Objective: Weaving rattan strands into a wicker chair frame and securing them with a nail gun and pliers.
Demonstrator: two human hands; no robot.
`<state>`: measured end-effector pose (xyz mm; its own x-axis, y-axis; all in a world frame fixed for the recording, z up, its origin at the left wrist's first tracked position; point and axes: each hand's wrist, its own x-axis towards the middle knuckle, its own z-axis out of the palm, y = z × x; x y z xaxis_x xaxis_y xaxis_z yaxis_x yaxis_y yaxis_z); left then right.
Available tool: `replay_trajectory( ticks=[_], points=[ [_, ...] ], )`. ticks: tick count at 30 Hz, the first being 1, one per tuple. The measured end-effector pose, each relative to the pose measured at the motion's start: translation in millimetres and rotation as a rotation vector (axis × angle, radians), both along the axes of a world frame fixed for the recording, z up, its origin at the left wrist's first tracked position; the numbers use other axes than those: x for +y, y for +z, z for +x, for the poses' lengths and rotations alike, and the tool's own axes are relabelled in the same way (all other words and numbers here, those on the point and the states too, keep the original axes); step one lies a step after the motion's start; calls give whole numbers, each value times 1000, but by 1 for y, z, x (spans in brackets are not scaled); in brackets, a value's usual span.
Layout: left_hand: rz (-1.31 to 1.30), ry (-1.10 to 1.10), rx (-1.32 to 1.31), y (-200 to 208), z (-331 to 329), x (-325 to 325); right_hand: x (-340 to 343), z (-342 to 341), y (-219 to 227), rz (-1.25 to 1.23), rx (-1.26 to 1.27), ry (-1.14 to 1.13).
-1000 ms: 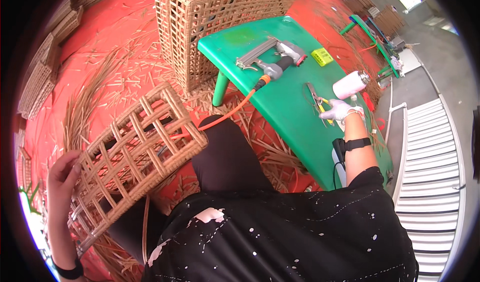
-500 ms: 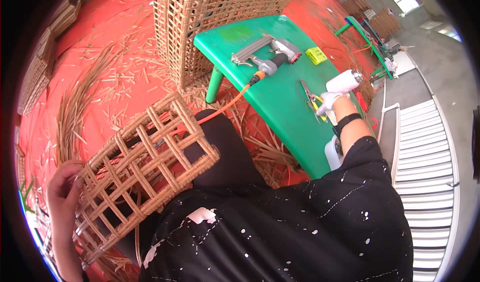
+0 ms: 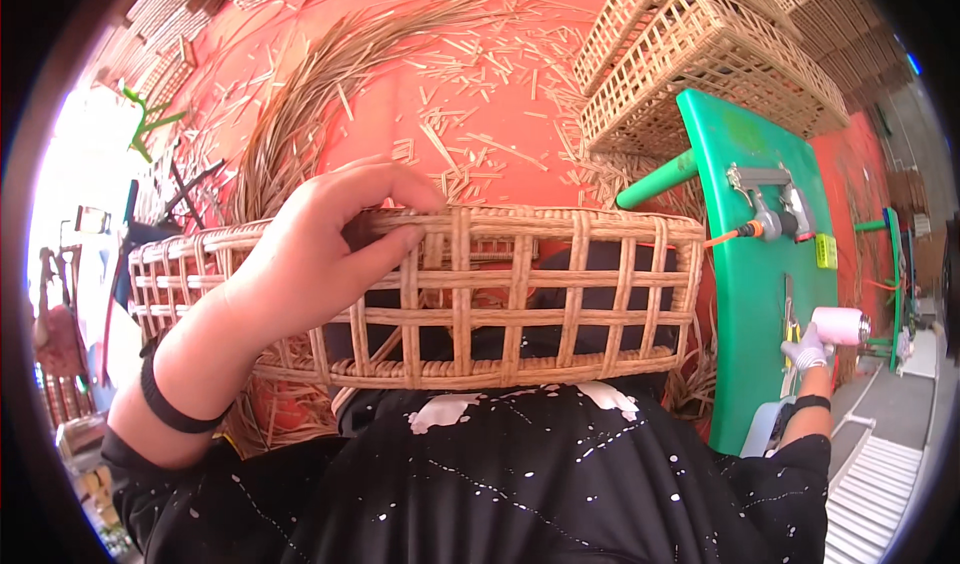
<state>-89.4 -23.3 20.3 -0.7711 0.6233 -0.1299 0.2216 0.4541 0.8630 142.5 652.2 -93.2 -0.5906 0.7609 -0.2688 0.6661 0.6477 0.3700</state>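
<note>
Left fingers (image 3: pixel 405 186), nearly closed, grip one long, tan wicker lattice basket (image 3: pixel 518 280) across the lap, its long axis left-to-right, pointing toward one smooth green counter (image 3: pixel 755 364); there, white-gloved right fingers (image 3: pixel 791 348), grip unclear from here, meet yellow-handled pliers (image 3: pixel 789 324).

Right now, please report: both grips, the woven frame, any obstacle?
Left grip on woven frame, upper rim. Gloved right grip at pliers, hold unclear. Pink bottle close beside it.

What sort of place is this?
Probably a wicker workshop: woven frame in the person's left hand, loose strips strewn over the red floor, air tool on the green bench.
</note>
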Motion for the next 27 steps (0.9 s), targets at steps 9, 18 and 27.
replay_trajectory(
  ticks=[9, 18, 27],
  points=[
    [-48, 7, 37, -2, 3, -9, -40, -6, 39, 169, 284, -221],
    [-58, -35, 224, -7, 2, -2, -247, -132, 127, -232, 675, 802],
    [-70, -1, 212, -4, 7, -10, -412, -213, 162, -485, 420, 1451]
  ],
)
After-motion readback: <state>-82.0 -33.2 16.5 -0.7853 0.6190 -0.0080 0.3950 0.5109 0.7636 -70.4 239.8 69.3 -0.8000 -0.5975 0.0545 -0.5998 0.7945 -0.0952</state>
